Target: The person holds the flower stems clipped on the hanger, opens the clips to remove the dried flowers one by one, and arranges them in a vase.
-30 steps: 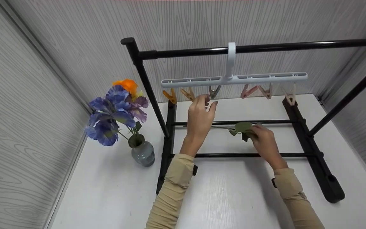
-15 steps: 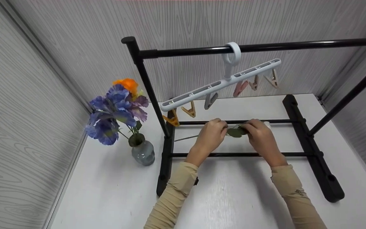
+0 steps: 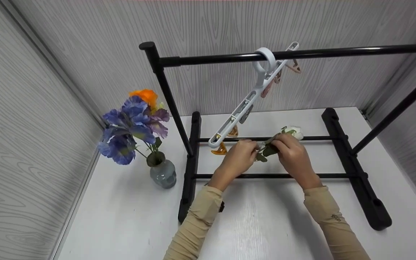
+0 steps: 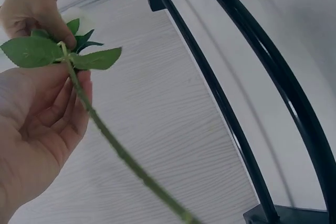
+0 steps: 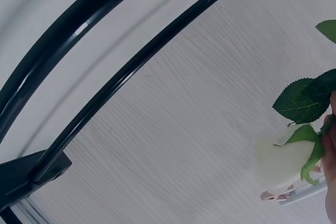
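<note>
A white rose (image 3: 295, 133) with green leaves and a long stem lies across both hands, its bloom pointing right. My right hand (image 3: 294, 159) grips the stem just below the bloom. Close beside it, my left hand (image 3: 238, 159) pinches the stem around the leaves; in the left wrist view the stem (image 4: 123, 153) runs off to the lower right. Above hangs a pale clip hanger (image 3: 235, 113), turned at a slant with its near end low by the left hand. Orange clothespins (image 3: 219, 148), a grey clothespin (image 3: 246, 113) and pinkish ones (image 3: 266, 89) hang from it.
The black rack's top bar (image 3: 338, 53) carries the hanger. Two lower rails, including the front rail (image 3: 265, 176), cross beneath the hands between the rack's feet (image 3: 365, 191). At left stands a glass vase (image 3: 163, 174) with blue, purple and orange flowers (image 3: 134, 112).
My left hand has come down from the clothespins to the rose's leaves. The hanger has swung round, its left end coming nearer and lower. The white bloom has come into sight beyond my right hand.
</note>
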Motion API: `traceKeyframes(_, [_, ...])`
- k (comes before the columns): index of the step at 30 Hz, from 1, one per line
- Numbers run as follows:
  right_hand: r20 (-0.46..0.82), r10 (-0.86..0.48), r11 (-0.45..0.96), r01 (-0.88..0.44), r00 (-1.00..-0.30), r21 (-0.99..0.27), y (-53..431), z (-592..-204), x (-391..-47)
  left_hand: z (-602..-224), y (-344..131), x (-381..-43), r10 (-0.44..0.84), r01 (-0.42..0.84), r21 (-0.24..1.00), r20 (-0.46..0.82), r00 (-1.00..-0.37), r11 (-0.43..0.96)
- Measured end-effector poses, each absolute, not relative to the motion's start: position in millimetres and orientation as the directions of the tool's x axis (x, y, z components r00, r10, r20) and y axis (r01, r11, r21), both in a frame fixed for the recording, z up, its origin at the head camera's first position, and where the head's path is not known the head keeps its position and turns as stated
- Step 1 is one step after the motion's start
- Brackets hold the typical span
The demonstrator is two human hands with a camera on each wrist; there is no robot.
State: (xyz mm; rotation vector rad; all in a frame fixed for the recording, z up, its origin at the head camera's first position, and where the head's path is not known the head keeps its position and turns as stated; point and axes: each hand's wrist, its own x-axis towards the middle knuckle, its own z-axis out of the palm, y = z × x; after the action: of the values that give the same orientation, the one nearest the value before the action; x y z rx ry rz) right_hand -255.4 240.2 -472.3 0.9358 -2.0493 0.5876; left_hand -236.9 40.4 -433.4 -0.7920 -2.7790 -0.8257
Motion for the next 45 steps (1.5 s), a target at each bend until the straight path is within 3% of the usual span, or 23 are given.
traceKeyframes(8, [0.867,-0.341,0.607,-0.790,-0.363,-0.091,232.4,-471.8,-253.2,-436.7,10.7,-229.9,0.420,0.465,0.520,0.211,-0.883,0.717])
traceKeyframes(14, [0.859,-0.259,0.613,-0.763,-0.441,-0.206,237.3,-473.2,-253.1,-443.9,-34.0,-218.6,0.310,0.383,0.632,0.228,-0.923,0.674])
traceKeyframes(18, [0.839,-0.234,0.613,-0.744,-0.490,-0.264,240.2,-476.8,-253.3,-437.0,-66.2,-210.1,0.206,0.311,0.641,0.235,-0.950,0.702])
traceKeyframes(21, [0.833,-0.223,0.617,-0.735,-0.506,-0.281,240.6,-479.5,-254.0,-428.5,-89.4,-203.0,0.178,0.275,0.659,0.211,-0.961,0.700])
traceKeyframes(30, [0.824,-0.234,0.611,-0.737,-0.516,-0.288,236.4,-485.9,-253.9,-415.1,-141.7,-182.1,0.158,0.192,0.840,0.128,-0.979,0.507])
traceKeyframes(38, [0.826,-0.241,0.603,-0.746,-0.510,-0.284,237.7,-488.6,-253.2,-401.5,-158.8,-165.5,-0.041,0.135,0.890,0.169,-0.985,0.436])
traceKeyframes(45, [0.810,-0.255,0.620,-0.732,-0.528,-0.282,238.9,-492.6,-249.9,-386.9,-171.9,-160.8,-0.269,0.159,0.897,0.287,-0.920,0.413])
